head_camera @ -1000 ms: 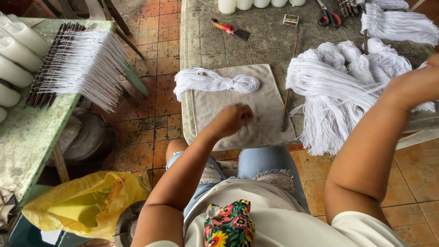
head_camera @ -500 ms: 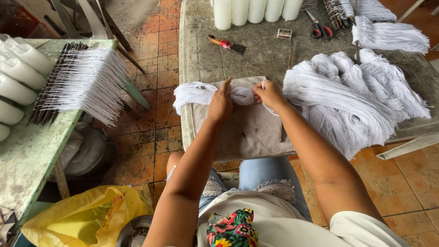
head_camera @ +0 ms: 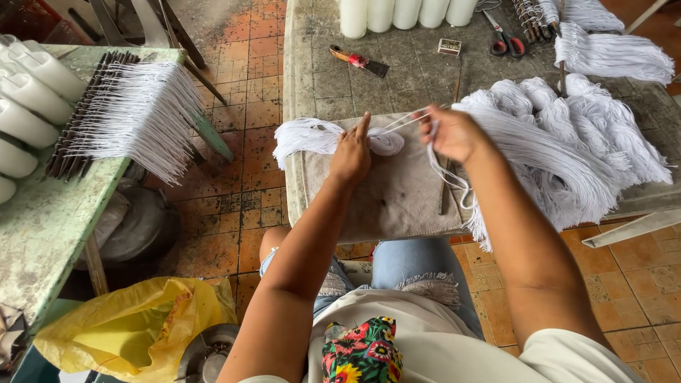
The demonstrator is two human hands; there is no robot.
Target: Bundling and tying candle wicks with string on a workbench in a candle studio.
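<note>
A small bundle of white string (head_camera: 312, 136) lies on a grey cloth (head_camera: 397, 198) spread over the concrete table (head_camera: 425, 78). My left hand (head_camera: 352, 150) presses flat on the middle of that bundle, index finger pointing away. My right hand (head_camera: 448, 132) is closed on a few white strands that stretch taut from the bundle's right end, with more strands hanging below the hand. A big heap of white string (head_camera: 567, 149) lies just right of my right hand.
White candles (head_camera: 401, 13), a red-handled scraper (head_camera: 358, 59), a small box (head_camera: 449, 47) and red scissors (head_camera: 505, 41) sit at the table's back. On the left, a green bench (head_camera: 50, 227) holds candles (head_camera: 32, 106) and a rack of wicks (head_camera: 131, 113). A yellow bag (head_camera: 135, 333) lies below.
My right hand came in from the big heap to the small bundle, took some strands and pulled them out to the right. My left hand shifted up onto the bundle.
</note>
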